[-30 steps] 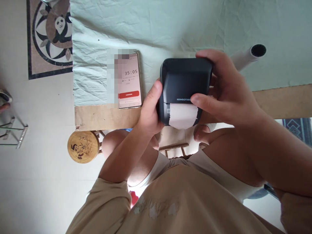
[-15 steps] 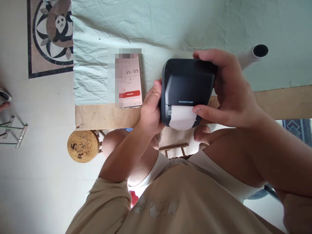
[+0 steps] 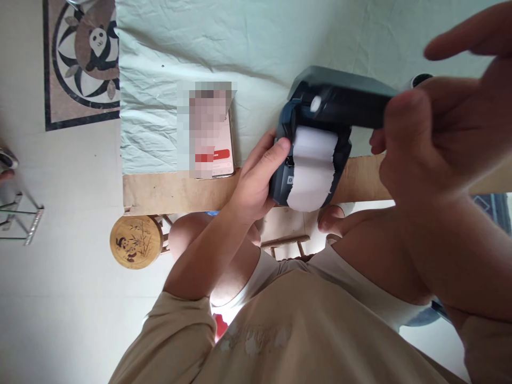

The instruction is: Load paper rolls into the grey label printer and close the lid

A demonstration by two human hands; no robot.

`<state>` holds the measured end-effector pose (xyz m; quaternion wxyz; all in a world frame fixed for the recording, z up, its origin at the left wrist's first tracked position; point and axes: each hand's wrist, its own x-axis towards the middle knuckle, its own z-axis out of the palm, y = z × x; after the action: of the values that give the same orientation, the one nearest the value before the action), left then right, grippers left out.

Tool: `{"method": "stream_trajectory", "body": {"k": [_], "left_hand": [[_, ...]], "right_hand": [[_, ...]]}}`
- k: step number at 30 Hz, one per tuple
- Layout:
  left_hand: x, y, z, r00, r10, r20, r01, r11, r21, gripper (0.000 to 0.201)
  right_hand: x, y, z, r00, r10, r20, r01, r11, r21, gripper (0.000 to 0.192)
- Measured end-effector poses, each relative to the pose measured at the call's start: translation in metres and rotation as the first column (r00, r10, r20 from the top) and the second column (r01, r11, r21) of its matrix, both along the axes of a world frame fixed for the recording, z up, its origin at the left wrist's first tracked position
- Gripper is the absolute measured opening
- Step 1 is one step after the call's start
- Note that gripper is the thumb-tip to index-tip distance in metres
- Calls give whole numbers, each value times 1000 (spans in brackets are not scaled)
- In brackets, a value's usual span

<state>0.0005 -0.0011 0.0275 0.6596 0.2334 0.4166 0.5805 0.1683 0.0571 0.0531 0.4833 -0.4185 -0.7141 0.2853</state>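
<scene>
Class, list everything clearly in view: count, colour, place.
printer: one, black, in left hand
lid: one, dark, above printer
paper: one, white, in printer
phone: one, pinkish, beside left hand
tablecloth: one, pale green, on table
table: one, brown, under tablecloth
stool: one, tan, lower left
panda picture: one, multicoloured, on floor
frame: one, metallic, left edge
cylinder: one, pale, behind right hand
rug: one, blue, right edge
shirt: one, tan, bottom
shorts: one, pale, lap
legs: two, bare, below table
left hand: one, bare, gripping printer
right hand: one, bare, at lid

One head-height view, steeply downward
</scene>
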Motion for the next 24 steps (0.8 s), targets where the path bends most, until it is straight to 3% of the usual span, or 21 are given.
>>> {"method": "stream_trajectory", "body": {"k": [4, 6, 9, 11, 14, 20, 24], "left_hand": [[-1, -1, 2, 1000, -17, -1, 17, 1000, -9, 34], [-2, -1, 2, 999, -38, -12, 38, 999, 9, 33], [-3, -1, 3, 996, -77, -40, 78, 996, 31, 31], [-4, -2, 4, 993, -104, -54, 105, 994, 29, 30], [-5, -3, 6, 988, -139, -64, 142, 989, 32, 28], [-1, -3, 4, 989, -87, -121, 95, 994, 59, 28], [-3, -2, 0, 983, -128, -132, 138, 988, 75, 30]], "right_hand": [[-6, 1, 3, 989, -143, -25, 145, 979, 140, 27], [-5, 1, 3, 980, -99, 170, 67, 980, 186, 22], [-1, -4, 7, 823, -35, 567, -101, 973, 207, 15], [0, -9, 10, 711, -45, 702, -119, 976, 183, 19], [0, -16, 13, 666, -54, 744, -123, 976, 181, 17], [5, -14, 11, 586, -36, 810, -170, 971, 166, 18], [8, -8, 10, 609, 39, 793, -206, 972, 111, 27]]}}
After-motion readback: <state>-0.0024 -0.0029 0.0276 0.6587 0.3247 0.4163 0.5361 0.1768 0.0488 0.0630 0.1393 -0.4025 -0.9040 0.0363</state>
